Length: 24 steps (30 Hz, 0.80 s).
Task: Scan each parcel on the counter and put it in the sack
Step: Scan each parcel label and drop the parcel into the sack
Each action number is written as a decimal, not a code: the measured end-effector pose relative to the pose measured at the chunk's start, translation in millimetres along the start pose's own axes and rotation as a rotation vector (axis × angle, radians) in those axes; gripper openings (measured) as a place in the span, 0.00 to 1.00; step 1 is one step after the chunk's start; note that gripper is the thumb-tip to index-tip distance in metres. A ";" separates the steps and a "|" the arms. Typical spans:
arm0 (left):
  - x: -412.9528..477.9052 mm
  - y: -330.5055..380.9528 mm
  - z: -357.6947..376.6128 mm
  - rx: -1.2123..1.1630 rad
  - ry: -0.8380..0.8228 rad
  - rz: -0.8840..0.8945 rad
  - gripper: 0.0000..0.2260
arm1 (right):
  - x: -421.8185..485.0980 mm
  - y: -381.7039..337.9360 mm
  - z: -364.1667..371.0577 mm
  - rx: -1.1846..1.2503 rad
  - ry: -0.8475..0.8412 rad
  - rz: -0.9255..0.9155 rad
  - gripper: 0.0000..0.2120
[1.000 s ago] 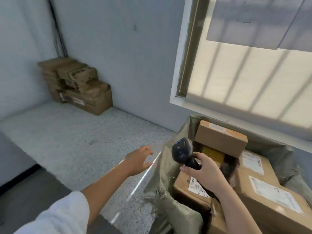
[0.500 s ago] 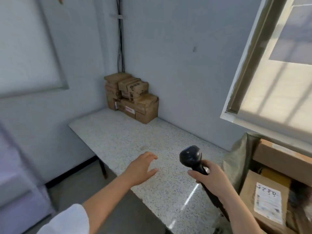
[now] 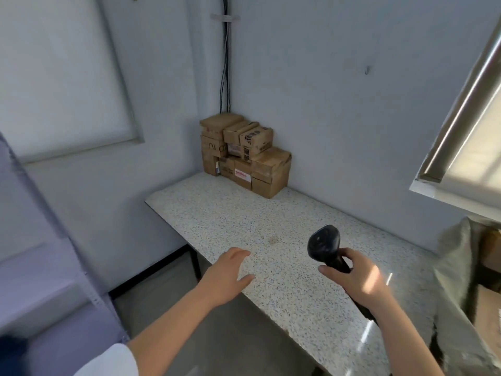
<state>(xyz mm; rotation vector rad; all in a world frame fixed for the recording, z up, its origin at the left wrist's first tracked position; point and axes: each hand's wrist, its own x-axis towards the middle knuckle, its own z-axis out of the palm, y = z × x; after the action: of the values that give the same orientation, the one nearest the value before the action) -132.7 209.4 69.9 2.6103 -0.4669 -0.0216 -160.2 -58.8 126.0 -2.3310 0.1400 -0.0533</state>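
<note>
A grey metal shelf upright (image 3: 40, 213) runs diagonally down the far left edge of the view. Behind it, a pale framed panel (image 3: 67, 77) is set into the left wall.

The left forearm enters from the lower left, with a white sleeve (image 3: 108, 359) at its base. The left hand (image 3: 230, 272) is extended palm down over the near edge of the counter (image 3: 217, 213). Its fingers (image 3: 240, 253) are released and loosely spread, and they hold nothing. Contact with the surface cannot be determined.

Black cables (image 3: 225, 63) descend the corner of the room. Directly below them, a stack of parcels (image 3: 244, 153) stands on the far left end of the speckled counter, pushed against both walls. These brown cardboard cartons carry labels that are too small to read. The stack is well apart from both hands.

The right hand (image 3: 355, 275) grasps the handle of a black scanner (image 3: 324, 244). Its fingers (image 3: 329, 270) are wrapped around the handle, with the scanner head raised above the fist, over the middle of the counter.

A grey-green sack (image 3: 455, 280) stands open at the right end of the counter. Two brown boxes (image 3: 488, 308) are partly visible inside it. A window (image 3: 474, 131) with a pale frame occupies the upper right
</note>
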 end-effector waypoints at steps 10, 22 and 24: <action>106.5 -39.8 -8.2 0.005 0.048 0.015 0.24 | 102.4 -23.6 41.5 -0.082 -0.002 -0.068 0.22; 231.0 -84.8 -2.5 -0.158 0.110 -0.126 0.34 | 237.8 -50.1 77.9 -0.080 -0.046 0.014 0.22; 263.7 -95.9 -8.6 -0.167 0.121 -0.115 0.35 | 259.5 -55.1 83.4 -0.083 -0.029 0.037 0.22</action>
<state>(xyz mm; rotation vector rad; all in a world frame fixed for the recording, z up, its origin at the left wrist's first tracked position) 147.4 205.3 50.6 2.4546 -0.2600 0.0570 109.0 8.3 106.9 -2.4096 0.1740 0.0049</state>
